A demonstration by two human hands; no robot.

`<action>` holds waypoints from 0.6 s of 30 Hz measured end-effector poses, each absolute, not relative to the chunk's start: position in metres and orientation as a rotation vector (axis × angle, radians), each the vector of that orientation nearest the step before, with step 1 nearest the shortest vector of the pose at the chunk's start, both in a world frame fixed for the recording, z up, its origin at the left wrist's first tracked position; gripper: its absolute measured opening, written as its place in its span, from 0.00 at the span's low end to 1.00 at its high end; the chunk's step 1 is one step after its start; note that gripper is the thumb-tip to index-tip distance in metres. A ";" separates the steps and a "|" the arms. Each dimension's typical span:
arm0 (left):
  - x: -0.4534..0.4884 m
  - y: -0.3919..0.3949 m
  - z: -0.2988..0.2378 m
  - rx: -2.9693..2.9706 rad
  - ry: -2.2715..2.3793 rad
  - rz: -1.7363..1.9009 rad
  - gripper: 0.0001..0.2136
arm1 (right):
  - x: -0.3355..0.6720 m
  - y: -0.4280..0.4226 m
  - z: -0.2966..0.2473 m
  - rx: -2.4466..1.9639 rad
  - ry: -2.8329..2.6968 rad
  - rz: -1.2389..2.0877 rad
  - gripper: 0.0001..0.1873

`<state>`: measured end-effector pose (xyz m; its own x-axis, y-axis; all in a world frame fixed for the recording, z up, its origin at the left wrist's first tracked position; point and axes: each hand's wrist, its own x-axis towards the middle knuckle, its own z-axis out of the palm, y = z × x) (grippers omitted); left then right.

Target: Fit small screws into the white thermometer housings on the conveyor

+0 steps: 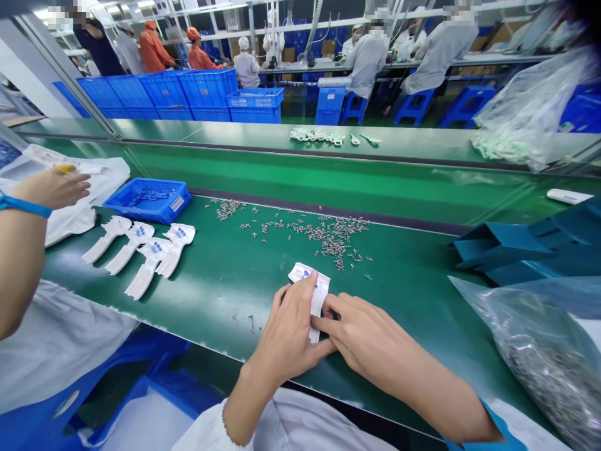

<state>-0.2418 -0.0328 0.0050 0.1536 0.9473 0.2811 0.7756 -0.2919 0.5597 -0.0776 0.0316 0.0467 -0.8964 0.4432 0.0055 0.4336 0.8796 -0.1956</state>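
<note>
My left hand is closed around a white plastic handle shell, with its wide end pointing away from me. Small blue pieces show on the wide end, partly covered by my fingers. At the shell's right side, my right hand has its fingers curled in a pinch against it. Whatever lies between those fingertips is hidden. Beyond my hands, many small metal parts are scattered across the green worktop. To the left lie several similar white shells with blue pieces on them.
A blue tray of small blue parts stands at left, near a co-worker's hand. White shells are piled behind it. At right are a clear bag of metal parts and teal bins. Light green-and-white pieces lie on the far ledge.
</note>
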 end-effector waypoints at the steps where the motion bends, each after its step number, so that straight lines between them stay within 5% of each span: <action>1: -0.242 -0.033 0.006 2.148 1.669 0.848 0.45 | -0.077 0.031 0.046 -0.700 -2.988 0.281 0.21; 13: -0.243 -0.033 0.007 2.172 1.685 0.806 0.45 | -0.072 0.050 0.059 -0.851 -2.905 0.520 0.19; 18: -0.242 -0.033 0.006 2.167 1.726 0.807 0.43 | -0.027 0.116 0.040 -1.359 -2.580 0.248 0.18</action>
